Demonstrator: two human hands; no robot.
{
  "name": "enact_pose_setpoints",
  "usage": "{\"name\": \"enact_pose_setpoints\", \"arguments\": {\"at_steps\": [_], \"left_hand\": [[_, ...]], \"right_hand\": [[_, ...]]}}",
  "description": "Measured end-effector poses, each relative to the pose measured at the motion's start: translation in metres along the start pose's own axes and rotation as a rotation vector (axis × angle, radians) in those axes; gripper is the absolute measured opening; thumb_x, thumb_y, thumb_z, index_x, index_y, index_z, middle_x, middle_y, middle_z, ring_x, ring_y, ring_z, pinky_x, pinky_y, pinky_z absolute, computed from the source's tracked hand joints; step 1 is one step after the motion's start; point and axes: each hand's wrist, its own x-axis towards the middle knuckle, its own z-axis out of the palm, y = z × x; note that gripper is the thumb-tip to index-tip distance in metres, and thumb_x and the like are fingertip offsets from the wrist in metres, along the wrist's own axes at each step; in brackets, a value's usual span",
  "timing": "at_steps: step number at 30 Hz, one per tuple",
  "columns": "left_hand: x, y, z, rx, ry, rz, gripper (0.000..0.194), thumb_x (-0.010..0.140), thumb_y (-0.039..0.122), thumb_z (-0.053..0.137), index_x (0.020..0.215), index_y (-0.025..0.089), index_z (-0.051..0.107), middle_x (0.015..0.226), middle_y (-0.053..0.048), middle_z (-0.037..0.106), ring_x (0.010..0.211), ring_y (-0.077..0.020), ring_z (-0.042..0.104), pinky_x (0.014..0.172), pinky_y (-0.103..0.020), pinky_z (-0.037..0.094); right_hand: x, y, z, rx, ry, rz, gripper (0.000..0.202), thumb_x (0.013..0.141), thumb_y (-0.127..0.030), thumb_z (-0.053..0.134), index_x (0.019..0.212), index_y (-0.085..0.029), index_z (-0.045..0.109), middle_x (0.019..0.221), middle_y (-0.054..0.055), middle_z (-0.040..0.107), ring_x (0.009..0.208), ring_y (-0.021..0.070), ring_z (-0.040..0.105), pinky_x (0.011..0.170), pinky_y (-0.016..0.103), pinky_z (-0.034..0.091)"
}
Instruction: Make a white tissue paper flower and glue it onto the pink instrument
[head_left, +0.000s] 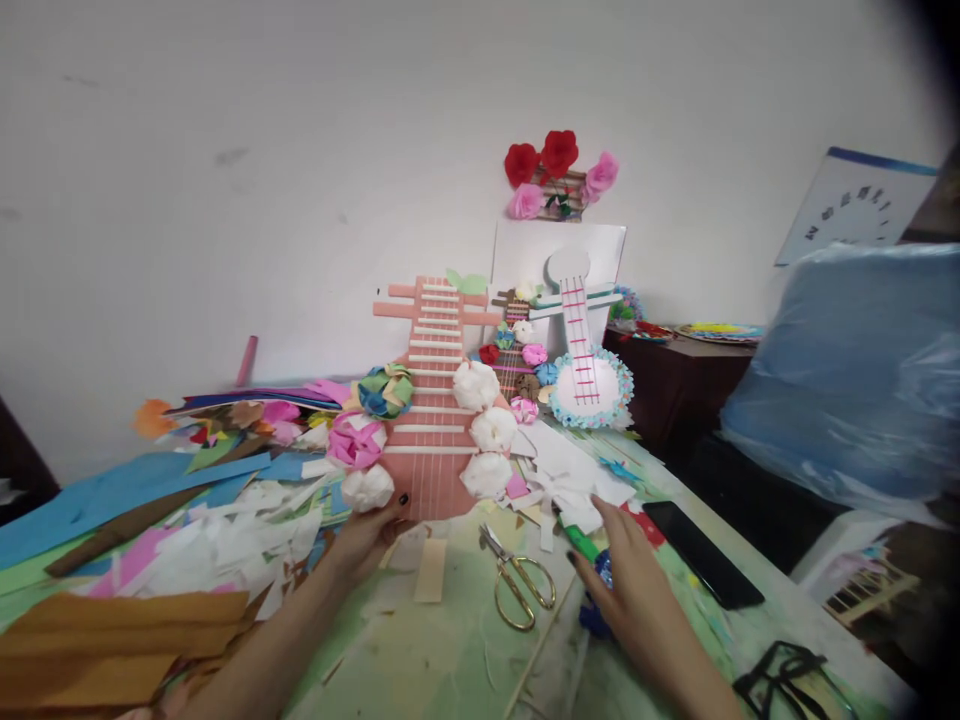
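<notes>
A pink paper model of a lute leans upright at the middle of the table, with white strips across its neck and crumpled paper flowers along both sides. My left hand grips its lower left edge, thumb in front and the other fingers partly hidden behind. Over on the right, my right hand is held low with thumb and fingers apart, beside a green object and a dark blue one, both partly covered by it. Its fingertips reach the white paper scraps. Gold-handled scissors lie between my hands.
Heaps of paper scraps and brown sheets cover the left side. A white paper instrument and a smaller flowered one stand behind. A black phone and glasses lie right. A beige strip lies in front.
</notes>
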Motion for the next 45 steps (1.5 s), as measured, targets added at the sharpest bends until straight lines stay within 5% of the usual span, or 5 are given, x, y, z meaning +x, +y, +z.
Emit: {"name": "enact_pose_setpoints", "arguments": {"at_steps": [12,19,27,37,45], "left_hand": [[0.031,-0.002,0.046,-0.104,-0.138,0.101,0.025,0.063,-0.006,0.068,0.076,0.014,0.063,0.072,0.001,0.073,0.063,-0.0149,0.068,0.059,-0.029,0.061],[0.017,-0.004,0.056,-0.134,-0.164,0.127,0.032,0.059,-0.002,0.075,0.083,0.016,0.064,0.081,0.000,0.074,0.073,-0.0176,0.069,0.063,-0.032,0.062],[0.011,-0.004,0.057,-0.133,-0.130,0.142,0.031,0.055,0.002,0.079,0.079,0.017,0.065,0.077,0.003,0.073,0.071,-0.0157,0.068,0.071,-0.033,0.061],[-0.001,-0.001,0.064,-0.072,-0.132,0.222,0.041,0.050,0.010,0.083,0.086,0.021,0.067,0.084,0.003,0.073,0.082,-0.0194,0.067,0.073,-0.034,0.060],[-0.009,-0.002,0.067,-0.069,-0.114,0.285,0.042,0.051,0.012,0.083,0.087,0.023,0.065,0.091,0.003,0.073,0.094,-0.0231,0.066,0.073,-0.033,0.059]], "right_hand": [[0.132,-0.064,0.056,0.935,0.259,0.147,0.067,0.085,-0.045,0.056,0.142,-0.020,0.031,0.147,0.020,0.039,0.124,0.0297,0.051,0.095,0.048,0.048],[0.128,-0.093,0.089,0.760,0.420,0.047,0.088,0.076,-0.031,0.069,0.147,-0.014,0.020,0.150,0.020,0.030,0.140,0.0304,0.029,0.115,0.051,0.023],[0.120,-0.100,0.084,0.619,0.645,-0.023,0.061,0.084,-0.027,0.064,0.137,-0.018,0.034,0.146,0.020,0.036,0.139,0.0289,0.033,0.111,0.054,0.032],[0.121,-0.099,0.080,0.465,0.679,-0.106,0.056,0.089,-0.030,0.059,0.140,-0.021,0.037,0.143,0.018,0.044,0.135,0.0295,0.040,0.108,0.057,0.037],[0.116,-0.108,0.068,0.721,0.575,-0.021,0.062,0.093,-0.037,0.049,0.146,-0.018,0.022,0.151,0.017,0.030,0.141,0.0253,0.031,0.114,0.051,0.030]]}}
